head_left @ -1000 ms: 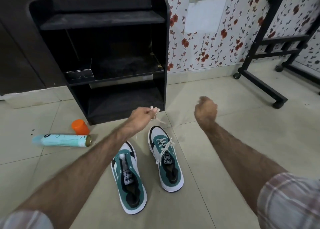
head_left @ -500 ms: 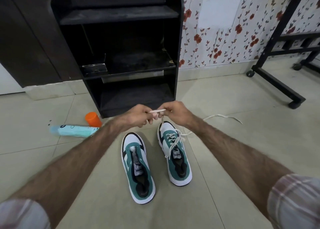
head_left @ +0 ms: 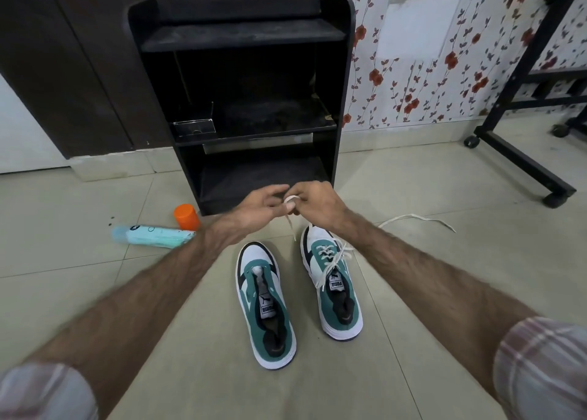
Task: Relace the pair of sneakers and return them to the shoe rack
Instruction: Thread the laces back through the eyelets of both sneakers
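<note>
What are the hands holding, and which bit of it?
A white shoelace, pinched between the left hand and the right hand near one end; which hand grips it is unclear.

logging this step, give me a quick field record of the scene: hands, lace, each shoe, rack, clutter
left hand: fingers at the lace, grip unclear
right hand: pinches the lace
lace: white, looped between both hands, far end trailing on the floor
left sneaker: no lace
right sneaker: partly laced
shoe rack: black, no shoes on it
clutter: spray can lying down, orange cap

The right hand (head_left: 317, 202) hides the lace (head_left: 416, 218) near its fingers (head_left: 291, 208), perhaps looped there.
</note>
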